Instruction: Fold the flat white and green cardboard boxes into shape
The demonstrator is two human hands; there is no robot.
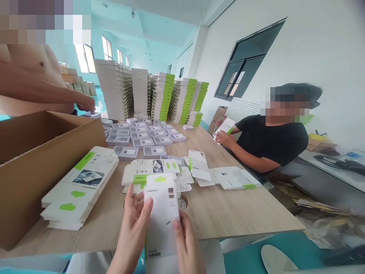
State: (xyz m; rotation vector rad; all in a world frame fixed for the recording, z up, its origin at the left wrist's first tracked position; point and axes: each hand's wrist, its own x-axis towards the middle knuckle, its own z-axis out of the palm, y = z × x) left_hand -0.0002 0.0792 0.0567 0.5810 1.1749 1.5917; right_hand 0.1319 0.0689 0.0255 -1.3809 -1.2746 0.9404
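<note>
I hold a flat white carton blank with a green tab (161, 213) upright over the near edge of the wooden table (228, 213). My left hand (134, 224) grips its left side, thumb on the front. The fingers of my right hand (185, 243) close on the carton's lower right edge. Just beyond the carton lies a loose pile of the same flat white-and-green cartons (155, 173). A neater stack of flat cartons (82, 186) sits to the left of my hands.
A large open cardboard box (34, 160) fills the left. Grey plastic trays (142, 137) lie in rows mid-table, with tall stacks of cartons (171, 97) behind. A seated person in black (268, 140) holds a carton at right. A shirtless person's arm (42, 91) reaches in from the left.
</note>
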